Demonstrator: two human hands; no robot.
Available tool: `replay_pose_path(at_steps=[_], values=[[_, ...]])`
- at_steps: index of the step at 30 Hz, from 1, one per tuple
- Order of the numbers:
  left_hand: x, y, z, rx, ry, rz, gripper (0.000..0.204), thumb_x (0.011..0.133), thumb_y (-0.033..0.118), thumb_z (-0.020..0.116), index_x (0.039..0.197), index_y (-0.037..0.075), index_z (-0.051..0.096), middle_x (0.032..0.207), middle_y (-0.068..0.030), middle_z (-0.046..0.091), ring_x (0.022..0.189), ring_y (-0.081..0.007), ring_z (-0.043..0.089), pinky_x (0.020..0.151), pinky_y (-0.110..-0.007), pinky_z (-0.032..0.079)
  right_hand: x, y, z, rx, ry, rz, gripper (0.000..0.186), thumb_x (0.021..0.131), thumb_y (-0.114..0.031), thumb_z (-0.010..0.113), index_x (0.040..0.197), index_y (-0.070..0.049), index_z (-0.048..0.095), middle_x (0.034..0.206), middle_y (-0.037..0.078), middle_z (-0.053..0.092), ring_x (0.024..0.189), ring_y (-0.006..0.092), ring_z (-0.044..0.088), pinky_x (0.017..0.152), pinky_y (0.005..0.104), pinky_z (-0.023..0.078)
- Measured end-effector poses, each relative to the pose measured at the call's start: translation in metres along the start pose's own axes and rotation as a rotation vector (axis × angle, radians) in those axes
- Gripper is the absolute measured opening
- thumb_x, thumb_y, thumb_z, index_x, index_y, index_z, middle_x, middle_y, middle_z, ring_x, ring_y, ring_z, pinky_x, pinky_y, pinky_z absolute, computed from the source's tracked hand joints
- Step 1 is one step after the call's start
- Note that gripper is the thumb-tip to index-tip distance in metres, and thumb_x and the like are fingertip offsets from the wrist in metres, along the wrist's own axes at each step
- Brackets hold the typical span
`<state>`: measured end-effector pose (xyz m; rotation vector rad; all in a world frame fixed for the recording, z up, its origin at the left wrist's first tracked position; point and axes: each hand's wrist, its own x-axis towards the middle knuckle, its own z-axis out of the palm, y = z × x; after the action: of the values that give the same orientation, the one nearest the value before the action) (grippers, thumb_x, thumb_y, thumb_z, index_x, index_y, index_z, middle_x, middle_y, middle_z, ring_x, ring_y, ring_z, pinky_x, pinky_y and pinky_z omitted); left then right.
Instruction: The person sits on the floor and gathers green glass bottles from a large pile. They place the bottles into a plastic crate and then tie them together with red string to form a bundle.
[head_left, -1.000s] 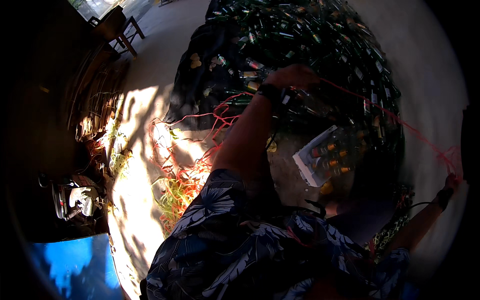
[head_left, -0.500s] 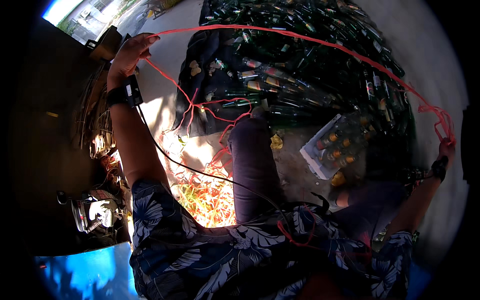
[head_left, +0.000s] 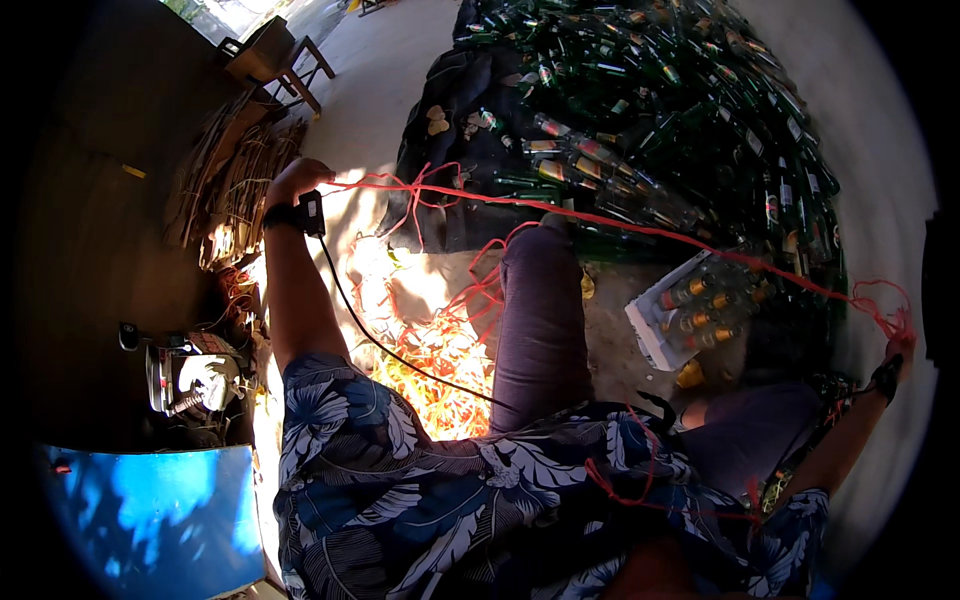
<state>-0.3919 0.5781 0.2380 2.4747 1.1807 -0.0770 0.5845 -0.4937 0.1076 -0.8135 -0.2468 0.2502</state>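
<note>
A long red plastic string (head_left: pixel 590 213) is stretched between my two hands, out in front of my knees. At the left, my left hand (head_left: pixel 300 180) is closed on one end of it, with loose loops hanging beside the fingers. My right hand (head_left: pixel 900 335), far out at the right, is closed round the other part, where several strands bunch and loop above it. More tangled red string (head_left: pixel 430 385) lies in a sunlit heap on the ground beside my left leg. Another red strand (head_left: pixel 640 495) lies across my patterned shirt.
A large pile of green glass bottles (head_left: pixel 640 110) spreads ahead on a dark sheet. A white crate (head_left: pixel 650 335) with several bottles sits near my right leg. At left are stacked flattened cardboard (head_left: pixel 235 180), a wooden stool (head_left: pixel 300 75), a small scale-like device (head_left: pixel 195 385) and a blue panel (head_left: pixel 155 515).
My left hand has come down and slightly right, and the string, bowed upward before, now runs straighter and lower. My right hand has dropped a little. The view has shifted.
</note>
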Motion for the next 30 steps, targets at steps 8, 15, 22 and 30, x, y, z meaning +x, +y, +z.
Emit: replay_pose_path(at_steps=[8, 15, 22, 30], values=[[-0.085, 0.113, -0.057, 0.309, 1.503, -0.291, 0.028, 0.095, 0.030, 0.058, 0.111, 0.012, 0.073, 0.107, -0.0172, 0.073, 0.097, -0.0394, 0.069, 0.083, -0.050, 0.055, 0.006, 0.105, 0.154, -0.338, 0.241, -0.083, 0.035, 0.106, -0.008, 0.044, 0.140, -0.004, 0.055, 0.098, 0.005, 0.064, 0.080, 0.0116, 0.057, 0.069, 0.0225, 0.049], [-0.059, -0.092, 0.001, 0.148, 1.045, -0.457, 0.033, 0.089, 0.024, 0.053, 0.108, 0.010, 0.075, 0.110, -0.0212, 0.072, 0.103, -0.0433, 0.067, 0.090, -0.051, 0.054, -0.115, 0.210, 0.476, -0.282, 0.142, -0.100, 0.024, 0.102, -0.018, 0.063, 0.121, -0.004, 0.066, 0.074, -0.006, 0.050, 0.059, 0.0034, 0.038, 0.052, 0.0185, 0.033], [0.010, -0.120, 0.172, 0.083, 0.422, -0.802, 0.037, 0.087, 0.023, 0.062, 0.119, 0.005, 0.071, 0.120, -0.0216, 0.069, 0.115, -0.0339, 0.066, 0.097, -0.046, 0.052, -0.193, 0.265, 0.590, -0.491, -0.519, 0.237, 0.033, 0.107, -0.031, 0.053, 0.120, -0.003, 0.063, 0.072, -0.007, 0.046, 0.049, 0.0009, 0.030, 0.041, 0.0200, 0.021], [0.111, 0.244, 0.148, -0.602, 0.354, 0.428, 0.033, 0.089, 0.016, 0.071, 0.118, 0.000, 0.068, 0.106, -0.0139, 0.075, 0.099, -0.0234, 0.072, 0.088, -0.033, 0.055, -0.192, 0.330, 0.624, -1.167, -0.988, 0.129, 0.050, 0.106, -0.043, 0.051, 0.136, -0.004, 0.060, 0.118, 0.006, 0.070, 0.109, 0.0176, 0.065, 0.095, 0.0328, 0.050]])
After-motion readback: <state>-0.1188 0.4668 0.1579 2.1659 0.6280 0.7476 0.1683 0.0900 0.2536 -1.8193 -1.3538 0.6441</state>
